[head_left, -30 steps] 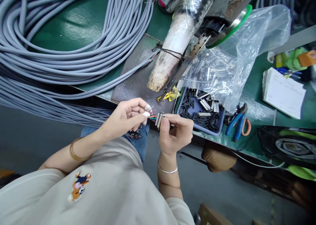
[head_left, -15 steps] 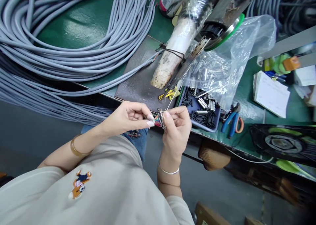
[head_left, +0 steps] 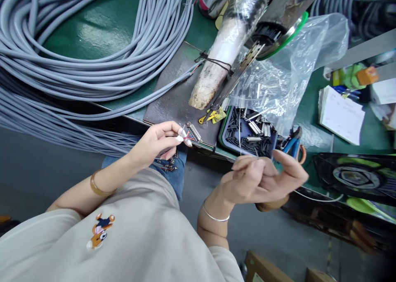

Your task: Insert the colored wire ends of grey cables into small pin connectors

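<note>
My left hand (head_left: pixel 161 141) pinches the coloured wires just behind a metal multi-pin connector (head_left: pixel 194 132), which points right above the table's front edge. A white covering shows on one or more of its fingertips. Further right, my right hand (head_left: pixel 260 176) is lifted in front of the parts tray, thumb and index finger pinched together and other fingers extended. A thin silvery wire (head_left: pixel 240 135), like solder, runs up from that pinch across the tray. Several wired connectors (head_left: pixel 168 163) lie on my lap, partly hidden by my left hand.
A blue tray (head_left: pixel 224 143) holds connectors and black sleeves. Grey cables (head_left: pixel 102 63) fill the left. A white-wrapped duct (head_left: pixel 213 71) hangs over a dark board (head_left: pixel 167 88). Blue-handled pliers (head_left: pixel 291 143), a paper pad (head_left: pixel 340 114) and a black fan (head_left: pixel 355 178) are right.
My right hand has let go of the connector and moved right and down, with the thin wire still at its fingers. My left hand keeps the wires and has shifted slightly left and up.
</note>
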`<state>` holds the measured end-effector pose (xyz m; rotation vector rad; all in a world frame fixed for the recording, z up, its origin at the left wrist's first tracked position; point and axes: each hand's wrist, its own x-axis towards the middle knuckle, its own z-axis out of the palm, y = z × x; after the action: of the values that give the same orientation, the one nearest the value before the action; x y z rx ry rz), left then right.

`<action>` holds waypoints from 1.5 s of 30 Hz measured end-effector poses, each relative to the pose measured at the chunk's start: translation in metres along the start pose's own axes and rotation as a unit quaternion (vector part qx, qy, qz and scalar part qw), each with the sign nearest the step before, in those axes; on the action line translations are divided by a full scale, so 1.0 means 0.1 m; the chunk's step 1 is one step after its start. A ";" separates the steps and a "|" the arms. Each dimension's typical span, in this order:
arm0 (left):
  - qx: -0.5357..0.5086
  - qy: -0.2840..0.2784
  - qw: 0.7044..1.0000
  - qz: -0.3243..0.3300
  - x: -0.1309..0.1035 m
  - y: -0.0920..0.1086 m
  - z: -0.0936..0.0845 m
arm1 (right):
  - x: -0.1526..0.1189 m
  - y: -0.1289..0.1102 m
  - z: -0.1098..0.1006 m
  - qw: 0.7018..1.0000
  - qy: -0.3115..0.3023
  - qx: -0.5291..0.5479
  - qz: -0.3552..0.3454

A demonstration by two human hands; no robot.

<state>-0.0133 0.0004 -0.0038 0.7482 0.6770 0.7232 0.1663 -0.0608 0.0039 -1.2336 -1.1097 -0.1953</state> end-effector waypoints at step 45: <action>0.097 0.005 0.995 0.006 0.03 -0.02 0.03 | -0.23 0.09 -0.04 0.942 -0.296 -0.041 -0.154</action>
<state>-0.0085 0.0005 -0.0046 0.9269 0.7591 0.6788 0.1632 -0.0704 -0.0187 -1.2192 -1.8371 -0.1059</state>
